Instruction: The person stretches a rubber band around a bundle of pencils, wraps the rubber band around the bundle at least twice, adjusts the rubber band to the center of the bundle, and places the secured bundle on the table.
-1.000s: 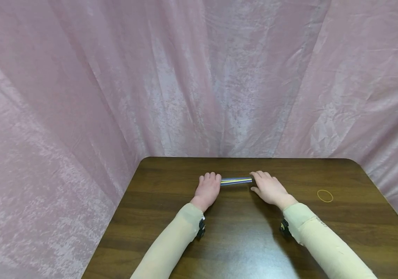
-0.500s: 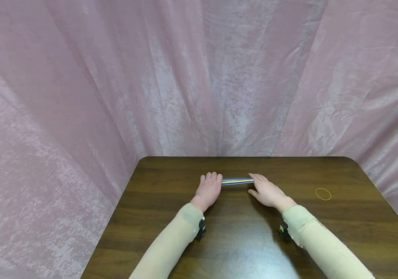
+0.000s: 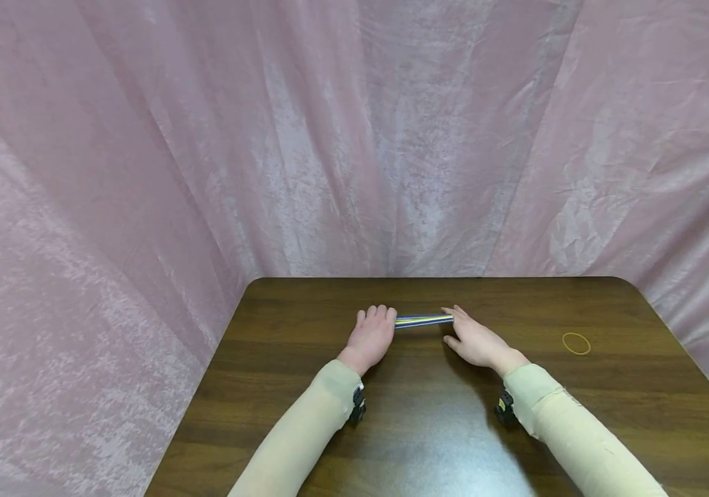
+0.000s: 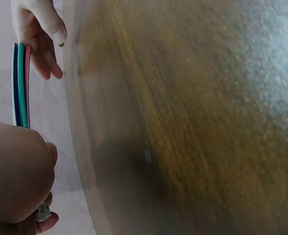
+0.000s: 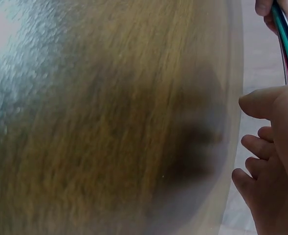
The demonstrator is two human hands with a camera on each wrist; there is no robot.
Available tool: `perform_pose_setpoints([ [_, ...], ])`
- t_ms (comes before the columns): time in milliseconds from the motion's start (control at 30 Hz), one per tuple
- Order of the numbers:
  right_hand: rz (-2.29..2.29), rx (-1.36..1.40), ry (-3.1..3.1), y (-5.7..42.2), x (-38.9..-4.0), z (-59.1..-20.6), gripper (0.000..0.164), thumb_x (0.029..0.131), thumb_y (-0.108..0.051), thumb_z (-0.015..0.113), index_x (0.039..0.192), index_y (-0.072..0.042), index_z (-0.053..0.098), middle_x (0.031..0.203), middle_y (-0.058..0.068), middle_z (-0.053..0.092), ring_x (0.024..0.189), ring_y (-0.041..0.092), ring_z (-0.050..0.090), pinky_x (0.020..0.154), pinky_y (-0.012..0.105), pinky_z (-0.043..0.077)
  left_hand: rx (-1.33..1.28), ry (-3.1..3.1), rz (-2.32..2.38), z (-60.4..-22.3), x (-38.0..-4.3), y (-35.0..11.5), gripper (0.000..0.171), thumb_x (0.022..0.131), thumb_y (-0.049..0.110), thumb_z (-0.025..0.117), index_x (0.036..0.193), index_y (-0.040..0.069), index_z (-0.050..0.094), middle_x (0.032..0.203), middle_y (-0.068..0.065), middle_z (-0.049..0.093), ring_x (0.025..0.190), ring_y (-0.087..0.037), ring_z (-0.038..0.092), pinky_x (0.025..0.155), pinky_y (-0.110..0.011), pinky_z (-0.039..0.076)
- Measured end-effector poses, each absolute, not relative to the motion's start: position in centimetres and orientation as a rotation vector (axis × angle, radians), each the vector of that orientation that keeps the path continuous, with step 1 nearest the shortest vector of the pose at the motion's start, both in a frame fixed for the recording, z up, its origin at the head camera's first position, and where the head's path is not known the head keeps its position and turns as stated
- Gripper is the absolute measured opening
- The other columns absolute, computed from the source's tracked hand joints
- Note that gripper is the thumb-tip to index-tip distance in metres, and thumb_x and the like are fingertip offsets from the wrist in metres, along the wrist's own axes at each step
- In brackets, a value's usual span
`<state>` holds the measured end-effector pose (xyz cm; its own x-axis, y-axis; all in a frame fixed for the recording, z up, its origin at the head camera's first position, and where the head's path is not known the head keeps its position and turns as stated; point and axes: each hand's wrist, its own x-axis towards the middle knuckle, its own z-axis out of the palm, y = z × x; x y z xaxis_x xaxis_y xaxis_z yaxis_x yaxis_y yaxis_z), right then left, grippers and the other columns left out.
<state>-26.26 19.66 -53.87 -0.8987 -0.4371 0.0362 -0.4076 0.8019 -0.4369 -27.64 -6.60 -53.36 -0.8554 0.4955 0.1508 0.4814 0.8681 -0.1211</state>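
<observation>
A bundle of thin, long sticks (image 3: 424, 321) lies crosswise between both hands over the far part of the table. Blue, white and yellow show from above; green, black and red sticks (image 4: 21, 85) show in the left wrist view. My left hand (image 3: 371, 338) grips the bundle's left part with curled fingers, and small pale stick ends (image 4: 43, 213) poke out below it. At the right end, my right hand (image 3: 477, 340) has its palm side against the sticks. Its thumb (image 5: 261, 103) stands apart from the loosely extended fingers, which do not wrap round the bundle.
A yellow rubber band (image 3: 576, 344) lies on the brown wooden table (image 3: 304, 407), to the right of the right hand. Pink curtains (image 3: 329, 138) hang behind the table's far edge and along the sides.
My right hand has come in against the bundle's right end, which stood just short of the fingers a second ago. My left hand keeps its grip in nearly the same place.
</observation>
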Motion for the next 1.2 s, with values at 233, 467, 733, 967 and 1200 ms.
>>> perform_pose_setpoints([
  [233,-0.684,-0.681,2.914,19.7,-26.4,-54.0,0.063,0.108,-0.014,0.062,0.155,0.018,0.036,0.167,0.030,0.032,0.158,0.049,0.021,0.121,0.061,0.029,-0.764,-2.864,0.125,-53.4,-27.7,-6.5,0.014,0.114,0.007,0.042,0.120,0.011,0.054,0.110,-0.004,0.058,0.103,-0.024,0.051,0.088,-0.040,0.039],
  [467,-0.684,-0.705,2.914,19.7,-26.1,-53.7,0.066,0.107,-0.014,0.063,0.158,0.015,0.032,0.168,0.031,0.031,0.158,0.049,0.020,0.121,0.061,0.031,-0.748,-2.824,0.151,-53.7,-27.9,-6.8,0.012,0.112,0.005,0.044,0.115,0.011,0.054,0.108,-0.006,0.058,0.103,-0.026,0.052,0.087,-0.040,0.040],
  [733,-0.732,-0.614,2.947,22.7,-25.4,-53.5,0.071,0.107,-0.015,0.063,0.162,0.012,0.026,0.167,0.034,0.029,0.157,0.052,0.019,0.121,0.065,0.027,-0.736,-2.814,0.166,-54.0,-27.9,-7.0,0.014,0.112,0.005,0.043,0.115,0.010,0.055,0.108,-0.007,0.058,0.103,-0.027,0.053,0.088,-0.041,0.041],
  [967,-0.794,-0.520,2.966,27.9,-24.8,-53.2,0.074,0.106,-0.015,0.064,0.159,0.018,0.024,0.163,0.042,0.027,0.154,0.059,0.018,0.120,0.070,0.023,-0.750,-2.858,0.091,-54.1,-27.9,-7.8,0.013,0.111,0.004,0.044,0.116,0.008,0.055,0.108,-0.008,0.058,0.103,-0.028,0.053,0.087,-0.042,0.041],
  [1200,-0.851,-0.376,2.918,32.7,-23.8,-52.5,0.081,0.108,-0.020,0.062,0.162,0.017,0.014,0.164,0.045,0.017,0.155,0.060,0.008,0.118,0.074,0.018,-0.788,-2.947,-0.003,-53.7,-27.8,-8.5,0.012,0.112,0.002,0.044,0.116,0.008,0.054,0.109,-0.008,0.057,0.103,-0.029,0.051,0.088,-0.042,0.039],
])
